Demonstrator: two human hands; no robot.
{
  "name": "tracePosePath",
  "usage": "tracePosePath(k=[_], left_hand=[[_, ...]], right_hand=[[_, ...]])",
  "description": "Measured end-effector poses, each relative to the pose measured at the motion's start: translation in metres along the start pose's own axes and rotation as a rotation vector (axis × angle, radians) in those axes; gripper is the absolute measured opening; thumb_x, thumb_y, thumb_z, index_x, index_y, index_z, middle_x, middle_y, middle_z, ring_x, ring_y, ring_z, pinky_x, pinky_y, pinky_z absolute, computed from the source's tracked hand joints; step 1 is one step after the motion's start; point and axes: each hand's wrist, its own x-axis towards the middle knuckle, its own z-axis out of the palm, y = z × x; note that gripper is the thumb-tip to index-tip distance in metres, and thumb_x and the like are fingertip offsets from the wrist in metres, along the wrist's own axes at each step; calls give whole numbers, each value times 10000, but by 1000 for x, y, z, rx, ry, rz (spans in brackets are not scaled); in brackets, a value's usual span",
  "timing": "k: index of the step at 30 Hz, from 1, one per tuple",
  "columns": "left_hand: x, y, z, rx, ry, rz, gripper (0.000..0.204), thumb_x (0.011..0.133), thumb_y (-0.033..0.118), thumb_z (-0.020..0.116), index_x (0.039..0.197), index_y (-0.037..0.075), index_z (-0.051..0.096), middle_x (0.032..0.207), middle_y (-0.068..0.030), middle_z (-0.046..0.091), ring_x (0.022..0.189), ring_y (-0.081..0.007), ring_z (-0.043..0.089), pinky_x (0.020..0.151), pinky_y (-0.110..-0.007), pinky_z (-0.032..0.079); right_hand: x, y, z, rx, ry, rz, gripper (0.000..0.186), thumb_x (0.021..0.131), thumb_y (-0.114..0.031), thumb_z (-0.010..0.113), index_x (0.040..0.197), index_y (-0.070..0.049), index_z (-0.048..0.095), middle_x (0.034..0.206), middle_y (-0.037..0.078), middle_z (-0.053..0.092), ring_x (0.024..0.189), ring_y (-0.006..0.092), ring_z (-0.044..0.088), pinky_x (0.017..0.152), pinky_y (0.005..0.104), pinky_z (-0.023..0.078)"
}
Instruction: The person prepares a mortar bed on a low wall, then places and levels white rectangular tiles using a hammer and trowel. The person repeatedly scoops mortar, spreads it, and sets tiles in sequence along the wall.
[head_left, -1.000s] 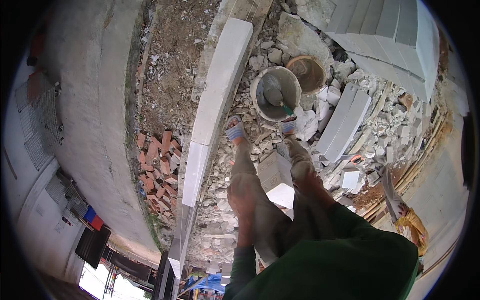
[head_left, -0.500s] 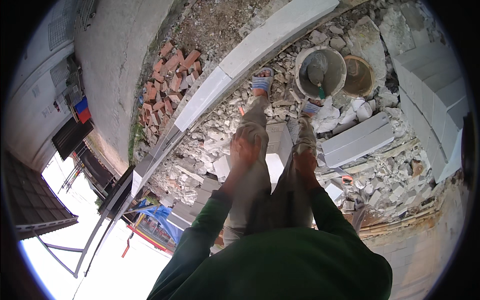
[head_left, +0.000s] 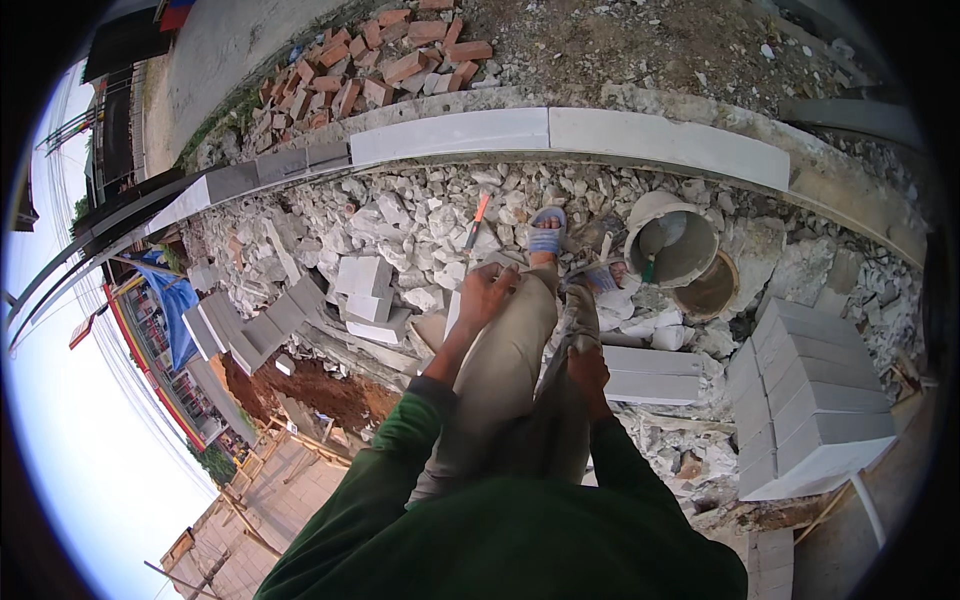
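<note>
My left hand (head_left: pixel 487 293) is at the left knee of my beige trousers (head_left: pixel 515 340), its fingers loosely bent and apart with nothing visible in them. On my right thigh rests my right hand (head_left: pixel 587 370), back upward, its fingers mostly hidden. Striped sandals (head_left: pixel 546 232) are on my feet among white rubble. Beyond my left hand lies an orange-handled tool (head_left: pixel 480 212) with a dark end. Ahead of my right foot, a tilted bucket (head_left: pixel 705 225) holds grey mix and a trowel (head_left: pixel 648 268) with a green handle. A second round container (head_left: pixel 712 290) stands beside it.
A curved low wall topped with pale blocks (head_left: pixel 450 135) crosses ahead, with broken red bricks (head_left: pixel 405 65) behind it. Stacked grey blocks (head_left: pixel 810 400) stand at right; a long block (head_left: pixel 650 375) lies beside my right leg. More blocks (head_left: pixel 365 285) sit at left near reddish soil (head_left: pixel 340 388).
The view has swung left, so the wall now runs nearly level across it. My left hand has shifted from lying on the thigh to the knee's outer side. My right hand stays on its thigh.
</note>
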Motion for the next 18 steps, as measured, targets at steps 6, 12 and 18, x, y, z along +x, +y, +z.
tracePosePath(k=[6,12,18], left_hand=[[119,-181,-25,339,102,-157,479,877,332,756,1234,22,680,1132,-237,759,1068,-356,742,926,-445,575],[266,-298,-19,516,134,-240,651,908,398,711,1355,-60,591,1097,-315,727,1105,-478,692,950,-531,545],[360,-353,4,502,191,-260,794,916,319,687,1544,-35,356,1477,-335,493,1384,-475,488,1155,-516,404]], right_hand=[[-4,-12,-26,-33,-73,64,782,922,-647,636,1344,11,584,1231,268,710,1160,426,696,999,543,537],[9,-17,-45,-98,-4,38,759,923,-639,623,1297,21,610,1139,272,730,1088,440,712,946,537,560],[22,-14,-58,-61,-16,-27,745,925,-615,619,1304,27,604,1079,288,731,1048,467,707,923,554,561]])
